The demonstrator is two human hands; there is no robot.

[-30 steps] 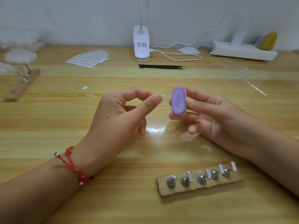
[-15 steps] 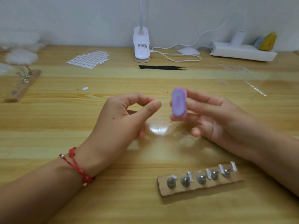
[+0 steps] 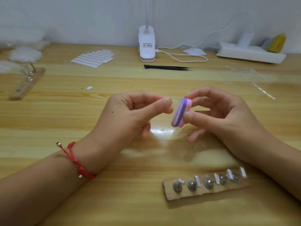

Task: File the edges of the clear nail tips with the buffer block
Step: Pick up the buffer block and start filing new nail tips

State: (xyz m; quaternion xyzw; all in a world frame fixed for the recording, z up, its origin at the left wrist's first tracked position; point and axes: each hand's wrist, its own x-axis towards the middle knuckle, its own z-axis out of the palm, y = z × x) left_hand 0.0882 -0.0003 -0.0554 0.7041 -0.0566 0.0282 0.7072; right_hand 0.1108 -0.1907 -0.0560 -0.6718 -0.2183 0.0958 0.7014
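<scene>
Purple block (image 3: pixel 180 112) in right hand (image 3: pixel 228 119) (left hand (image 3: pixel 128 119) beside).

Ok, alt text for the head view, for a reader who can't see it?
The right hand holds a purple buffer block on edge above a wooden table; the left hand pinches thumb and forefinger together beside it. A wooden strip of clear nail tips lies nearer the camera.

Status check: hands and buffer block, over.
Right hand grips buffer block between thumb and fingers. Left hand pinched thumb to forefinger just beside it; anything held too small to see. Nothing between them.
</scene>
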